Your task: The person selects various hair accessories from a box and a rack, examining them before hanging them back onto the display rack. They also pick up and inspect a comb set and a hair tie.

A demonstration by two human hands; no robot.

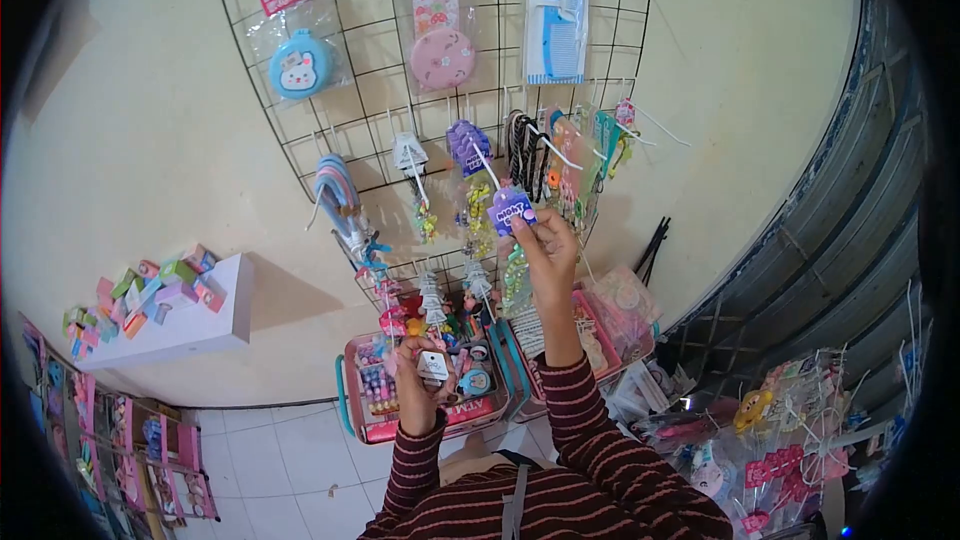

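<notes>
My right hand (548, 255) is raised in front of a wire grid rack (372, 90). Its thumb and fingers pinch a purple printed header card (512, 211) at the tip of a white hook. Below the card hangs a clear packet with small greenish pieces (516, 278). More purple cards (468, 145) hang further back on the same hook. Lower down, my left hand (415, 390) is closed around a small white tag card (433, 367), held over a basket; whatever is attached to the tag is hard to make out.
Bagged round cases (299, 64) and a blue comb pack (560, 20) hang above. A basket with a teal handle (342, 395) stands below, beside another container (590, 335). A white wall shelf (215, 325) holds small boxes at left. A metal shutter (800, 170) stands right.
</notes>
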